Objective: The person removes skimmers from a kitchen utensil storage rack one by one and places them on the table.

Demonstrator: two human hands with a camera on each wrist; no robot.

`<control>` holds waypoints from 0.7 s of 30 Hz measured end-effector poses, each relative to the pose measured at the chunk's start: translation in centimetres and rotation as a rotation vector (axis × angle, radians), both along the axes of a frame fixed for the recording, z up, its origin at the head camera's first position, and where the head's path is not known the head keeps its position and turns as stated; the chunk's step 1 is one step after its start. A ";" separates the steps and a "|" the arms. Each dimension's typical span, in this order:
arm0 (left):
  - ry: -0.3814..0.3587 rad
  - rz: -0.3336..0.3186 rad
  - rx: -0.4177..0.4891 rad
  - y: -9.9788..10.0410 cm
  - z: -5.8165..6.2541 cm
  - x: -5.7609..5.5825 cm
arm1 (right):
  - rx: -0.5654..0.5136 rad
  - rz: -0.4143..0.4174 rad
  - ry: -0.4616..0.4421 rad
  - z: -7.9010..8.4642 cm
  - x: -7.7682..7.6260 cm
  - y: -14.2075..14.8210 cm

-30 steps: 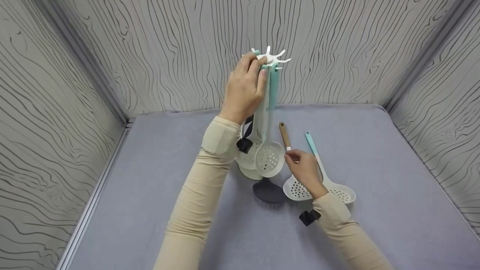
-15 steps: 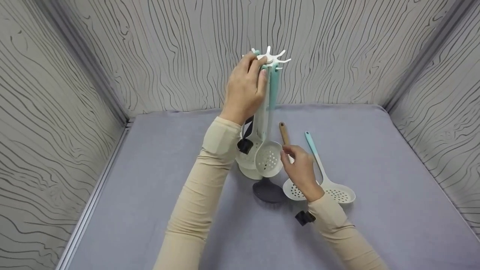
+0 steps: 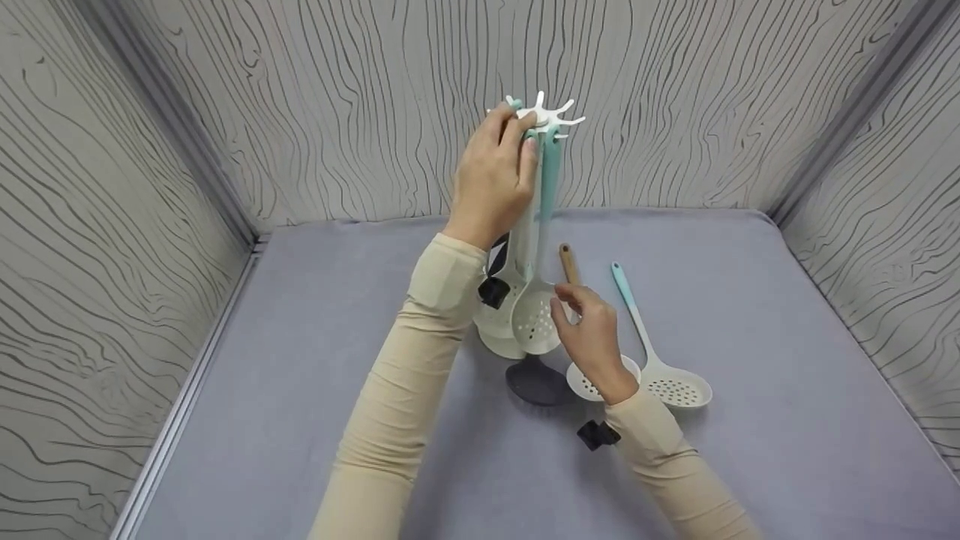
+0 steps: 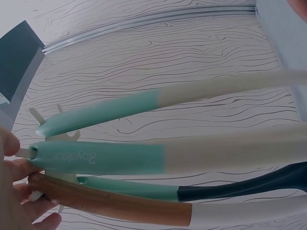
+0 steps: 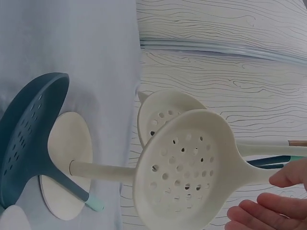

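Note:
A white utensil rack with radiating hooks stands on the table, kitchen tools hanging from it. My left hand grips its top, fingers curled among the hooks and handle ends. In the left wrist view, teal handles and one brown handle hang by those fingers. Low on the rack, a cream skimmer with round holes hangs in front of another skimmer. My right hand is at the front skimmer's neck, thumb apart from the fingers. Whether it touches the neck, I cannot tell.
On the grey cloth beside the rack's round base lies a dark slotted tool. To its right are a brown-handled skimmer, partly behind my right hand, and a teal-handled slotted spoon. Patterned panels enclose the table.
My right hand has moved left and slightly up, from over the brown-handled skimmer to the hanging front skimmer, its thumb and fingers spreading. My left hand has stayed at the rack's top.

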State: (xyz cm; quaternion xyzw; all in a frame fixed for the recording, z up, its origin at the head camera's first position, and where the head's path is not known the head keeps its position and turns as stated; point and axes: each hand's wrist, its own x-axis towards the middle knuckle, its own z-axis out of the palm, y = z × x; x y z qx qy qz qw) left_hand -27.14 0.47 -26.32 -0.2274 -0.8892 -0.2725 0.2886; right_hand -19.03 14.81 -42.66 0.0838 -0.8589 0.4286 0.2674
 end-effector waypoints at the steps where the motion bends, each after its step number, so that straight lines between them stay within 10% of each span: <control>1: -0.001 0.001 0.001 0.0 0.0 0.0 | -0.005 0.000 -0.005 0.1 0.0 -0.1; 21: 0.033 0.025 0.017 0.4 -0.2 -0.1 | -0.070 0.008 -0.002 1.6 -1.1 -0.9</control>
